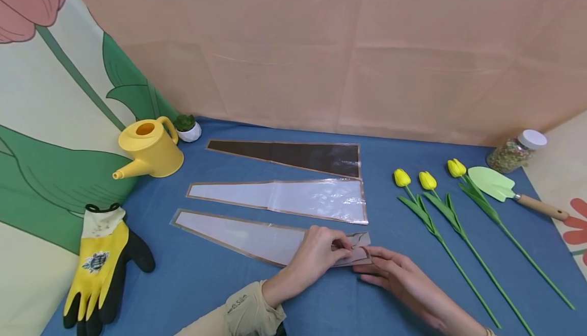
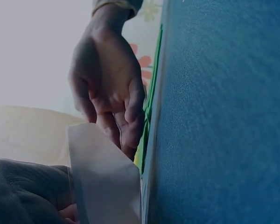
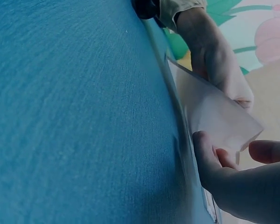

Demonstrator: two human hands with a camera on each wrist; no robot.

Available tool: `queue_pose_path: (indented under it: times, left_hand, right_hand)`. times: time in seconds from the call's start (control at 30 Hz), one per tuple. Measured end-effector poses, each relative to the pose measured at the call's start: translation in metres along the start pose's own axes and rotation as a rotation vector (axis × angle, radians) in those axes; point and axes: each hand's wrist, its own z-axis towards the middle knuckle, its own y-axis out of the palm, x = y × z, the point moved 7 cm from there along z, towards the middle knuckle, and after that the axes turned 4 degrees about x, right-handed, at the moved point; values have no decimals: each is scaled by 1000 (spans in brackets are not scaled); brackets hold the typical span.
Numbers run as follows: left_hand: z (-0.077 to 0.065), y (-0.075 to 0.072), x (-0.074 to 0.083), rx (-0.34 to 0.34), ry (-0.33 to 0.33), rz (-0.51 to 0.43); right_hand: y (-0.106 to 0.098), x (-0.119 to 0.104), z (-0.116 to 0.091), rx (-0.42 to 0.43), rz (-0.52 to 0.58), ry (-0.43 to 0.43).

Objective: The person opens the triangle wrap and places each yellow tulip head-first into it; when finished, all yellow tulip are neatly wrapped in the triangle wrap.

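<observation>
Three long tapered flower sleeves lie in a stack of rows: a dark one (image 1: 293,153) at the back, a clear whitish one (image 1: 257,194) in the middle and another whitish one (image 1: 243,230) nearest me. My left hand (image 1: 315,252) pinches the nearest sleeve at its wide right end, where the film is lifted and bent. By that same end, my right hand (image 1: 403,281) has its fingers loosely extended, touching the raised edge. The right wrist view shows the lifted film (image 3: 214,109) between both hands, with the right thumb apart from it.
Yellow tulips (image 1: 427,180) and a green trowel (image 1: 492,183) lie at right, near a lidded jar (image 1: 509,155). At left are a yellow watering can (image 1: 158,150), a small potted plant (image 1: 188,128) and a yellow-black glove (image 1: 98,269). A blue cloth (image 1: 330,305) covers the table.
</observation>
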Motion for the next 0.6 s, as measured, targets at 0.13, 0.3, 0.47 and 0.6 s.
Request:
queue_pose_path:
  times: [0.13, 0.3, 0.47, 0.6]
  left_hand:
    - [1, 0, 1, 4, 7, -1]
    - [0, 2, 1, -8, 11, -16]
    - [-1, 2, 2, -17, 7, -26]
    - [-1, 3, 1, 1, 0, -37]
  right_hand:
    - [-4, 3, 0, 4, 17, -9]
    - [17, -17, -10, 33, -72, -37]
    - [26, -25, -14, 52, -71, -27]
    - [24, -24, -15, 92, -80, -2]
